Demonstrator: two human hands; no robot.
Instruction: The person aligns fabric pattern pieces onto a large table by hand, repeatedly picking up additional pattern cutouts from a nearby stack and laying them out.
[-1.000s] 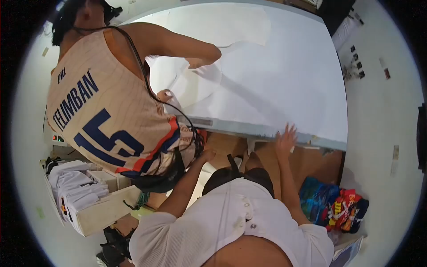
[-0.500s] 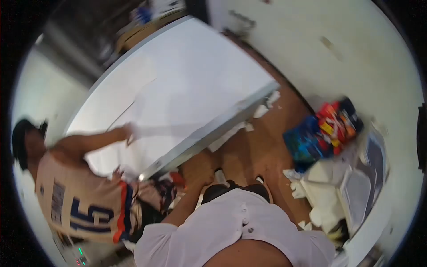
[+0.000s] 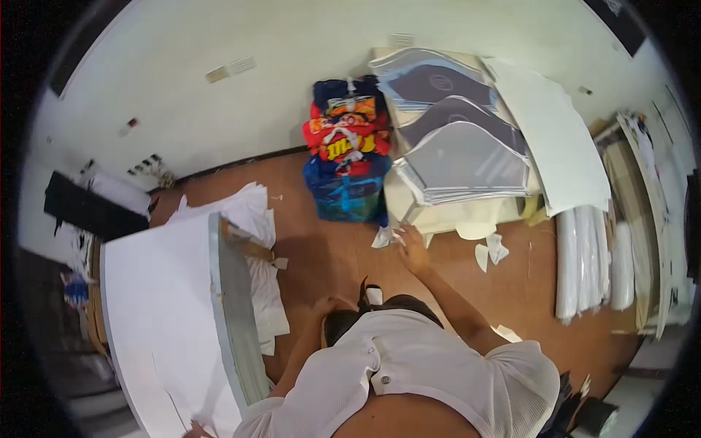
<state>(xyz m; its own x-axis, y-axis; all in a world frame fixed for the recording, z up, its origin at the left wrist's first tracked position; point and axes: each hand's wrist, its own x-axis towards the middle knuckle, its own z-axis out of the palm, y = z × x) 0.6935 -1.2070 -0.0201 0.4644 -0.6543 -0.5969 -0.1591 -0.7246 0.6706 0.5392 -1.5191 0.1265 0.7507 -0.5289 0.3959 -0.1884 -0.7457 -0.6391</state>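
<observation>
My right hand [image 3: 412, 248] is stretched forward over the floor with its fingers apart and nothing in them, near white scraps [image 3: 382, 237] and the low edge of a cream stack [image 3: 431, 214]. Beyond it lie grey panels [image 3: 467, 162] with curved tops, piled in overlapping groups. My left hand [image 3: 334, 305] hangs low beside my dark shorts; its fingers are too small to make out. To the left stands the white-topped table [image 3: 157, 292], where a co-worker's hand [image 3: 197, 429] shows at the bottom edge.
Folded colourful bundles [image 3: 347, 146] stand against the wall. A large white sheet [image 3: 555, 131] leans over the stack's right side. Plastic-wrapped rolls [image 3: 582, 263] stand at the right, beside a rack [image 3: 642, 219]. White cloth [image 3: 266, 292] lies under the table's edge.
My view has turned right, from the table to the stacked panels. The table has shifted left, and the co-worker is out of view except for a hand. My right hand has risen forward.
</observation>
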